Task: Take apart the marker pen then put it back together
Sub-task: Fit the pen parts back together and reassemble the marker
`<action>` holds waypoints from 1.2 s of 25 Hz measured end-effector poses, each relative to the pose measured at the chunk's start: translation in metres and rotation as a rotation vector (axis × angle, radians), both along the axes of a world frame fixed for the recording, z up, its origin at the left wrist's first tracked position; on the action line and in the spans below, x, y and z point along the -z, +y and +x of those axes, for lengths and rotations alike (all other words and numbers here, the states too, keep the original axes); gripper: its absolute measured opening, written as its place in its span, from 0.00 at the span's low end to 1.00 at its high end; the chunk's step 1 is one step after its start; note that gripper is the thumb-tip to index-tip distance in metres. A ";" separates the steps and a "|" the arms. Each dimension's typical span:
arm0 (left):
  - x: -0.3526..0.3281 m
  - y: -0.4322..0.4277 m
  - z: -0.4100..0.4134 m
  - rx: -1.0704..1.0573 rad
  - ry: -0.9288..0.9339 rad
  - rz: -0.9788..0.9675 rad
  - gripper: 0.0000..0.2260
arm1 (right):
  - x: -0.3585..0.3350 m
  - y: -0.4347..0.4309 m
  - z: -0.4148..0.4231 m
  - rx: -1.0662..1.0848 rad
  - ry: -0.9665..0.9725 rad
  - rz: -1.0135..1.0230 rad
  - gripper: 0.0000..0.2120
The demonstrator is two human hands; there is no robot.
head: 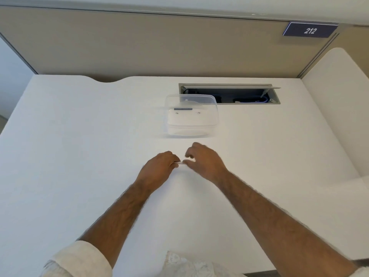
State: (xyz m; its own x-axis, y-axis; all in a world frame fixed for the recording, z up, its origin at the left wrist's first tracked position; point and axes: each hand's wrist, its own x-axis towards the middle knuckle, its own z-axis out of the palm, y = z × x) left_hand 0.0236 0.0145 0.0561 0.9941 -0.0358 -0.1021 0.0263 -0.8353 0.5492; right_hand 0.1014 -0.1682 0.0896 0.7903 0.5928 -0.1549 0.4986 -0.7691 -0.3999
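Note:
Both hands meet over the middle of the white desk (79, 156). My left hand (159, 166) is closed around a thin pale marker pen (180, 163), of which only a short stretch shows between the hands. My right hand (203, 160) pinches the pen's right end with thumb and forefinger; its other fingers are curled and blurred. Most of the pen is hidden inside my left fist. A dark blue pen part (183, 109) lies inside the clear plastic container (191, 128) just beyond the hands.
The clear container stands behind the hands, with small bits on its floor. Behind it an open cable hatch (229, 93) is sunk into the desk. A beige partition (159, 50) with a "212" sign (310, 30) backs the desk.

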 end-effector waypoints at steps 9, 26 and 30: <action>0.000 -0.006 -0.008 -0.115 0.026 -0.098 0.07 | 0.026 -0.055 0.015 0.600 0.198 -0.138 0.07; -0.003 -0.003 -0.015 -0.140 0.024 -0.107 0.06 | 0.028 -0.033 0.002 0.702 0.096 -0.146 0.05; -0.004 0.000 -0.015 -0.154 0.003 -0.117 0.05 | 0.004 -0.037 0.008 0.815 0.055 0.183 0.03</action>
State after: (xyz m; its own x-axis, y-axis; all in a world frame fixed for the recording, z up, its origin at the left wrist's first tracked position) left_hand 0.0088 0.0145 0.0596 0.9885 0.1047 -0.1092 0.1505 -0.7515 0.6423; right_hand 0.1089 -0.2048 0.0853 0.9766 -0.1414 -0.1623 -0.2092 -0.8009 -0.5611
